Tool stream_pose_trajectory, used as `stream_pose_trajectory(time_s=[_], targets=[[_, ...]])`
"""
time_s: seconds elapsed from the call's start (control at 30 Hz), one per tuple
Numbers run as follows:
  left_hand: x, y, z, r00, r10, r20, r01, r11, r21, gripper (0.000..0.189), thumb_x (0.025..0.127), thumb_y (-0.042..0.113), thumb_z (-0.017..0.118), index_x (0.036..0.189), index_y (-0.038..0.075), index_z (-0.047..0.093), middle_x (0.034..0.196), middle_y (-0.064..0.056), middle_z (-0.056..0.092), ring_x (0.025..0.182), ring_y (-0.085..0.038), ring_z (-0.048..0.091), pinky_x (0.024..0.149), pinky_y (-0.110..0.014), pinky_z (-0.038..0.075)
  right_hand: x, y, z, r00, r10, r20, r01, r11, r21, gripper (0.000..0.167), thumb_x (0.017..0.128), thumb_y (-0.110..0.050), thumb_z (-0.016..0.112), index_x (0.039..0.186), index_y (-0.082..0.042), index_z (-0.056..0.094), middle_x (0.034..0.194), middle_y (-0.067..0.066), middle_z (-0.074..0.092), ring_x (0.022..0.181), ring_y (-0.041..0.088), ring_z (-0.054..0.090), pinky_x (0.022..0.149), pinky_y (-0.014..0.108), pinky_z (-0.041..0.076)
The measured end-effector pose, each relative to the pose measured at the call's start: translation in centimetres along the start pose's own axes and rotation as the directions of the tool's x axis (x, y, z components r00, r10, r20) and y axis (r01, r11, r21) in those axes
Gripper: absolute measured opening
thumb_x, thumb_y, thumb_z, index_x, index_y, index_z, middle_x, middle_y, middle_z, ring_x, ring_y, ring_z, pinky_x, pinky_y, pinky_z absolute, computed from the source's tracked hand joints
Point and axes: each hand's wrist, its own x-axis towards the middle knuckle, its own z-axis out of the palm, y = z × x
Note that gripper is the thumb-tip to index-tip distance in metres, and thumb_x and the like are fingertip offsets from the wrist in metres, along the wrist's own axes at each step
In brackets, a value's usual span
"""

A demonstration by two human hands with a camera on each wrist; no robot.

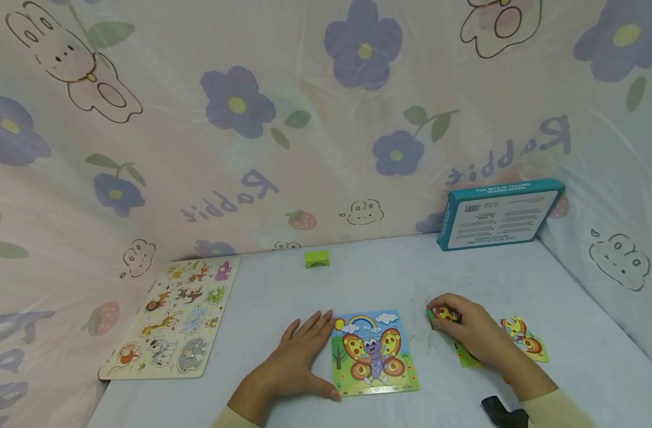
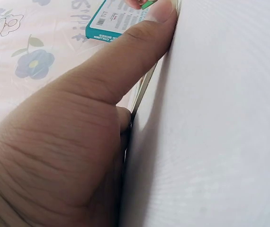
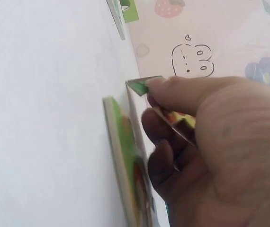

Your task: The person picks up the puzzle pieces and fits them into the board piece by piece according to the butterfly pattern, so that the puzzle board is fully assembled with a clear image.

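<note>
While the right hand [image 1: 473,333] pinches a green-edged puzzle piece [image 1: 442,313] between thumb and fingers, the likeliest trouble is a slip: the piece is thin and tilted, and too light a hold could let it twist or drop. It sits right of the butterfly board [image 1: 376,380], apart from it; whether it touches the tabletop [image 1: 267,285] I cannot tell. At least 2 others, a green-bottomed piece [image 1: 469,358] below the palm and a butterfly-wing piece [image 1: 525,341] beyond the wrist, lie close enough that a low sweep could drag them. The left hand [image 1: 299,362], fingers spread and gripping nothing, touches the board only at its left side, so a push from the right could skew it. A dark object [image 1: 502,413] beside the right sleeve [image 1: 558,410] might also get knocked.
</note>
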Motion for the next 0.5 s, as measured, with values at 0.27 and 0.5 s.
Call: stream_pose_trajectory(time_s=[0.27,0.5], targets=[[0.0,0.1,-0.1,1.0,-0.002,0.002,0.002,1.0,-0.002,0.142,0.067,0.092,0.078,0.176,0.018,0.024,0.181,0.007,0.013,0.166,-0.022,0.004,0.129,-0.062,0.003,-0.1,-1.4,1.3,0.994,0.011,-0.104,0.001,0.993,0.118,0.023,0.104,-0.018,0.078,0.125,-0.011,0.072,0.106,-0.002,0.073,0.08,0.016,0.06,0.066,0.026,0.052],[0.0,0.1,0.0,1.0,-0.003,0.001,0.003,1.0,-0.004,0.142,0.067,0.093,0.077,0.176,0.018,0.025,0.181,0.007,0.013,0.166,-0.021,0.004,0.128,-0.063,0.003,-0.1,-3.1,3.4,0.998,0.055,-0.043,-0.037,0.939,0.341,0.027,0.107,-0.002,0.068,0.134,-0.004,0.07,0.115,0.012,0.072,0.081,0.021,0.073,0.072,0.032,0.064]])
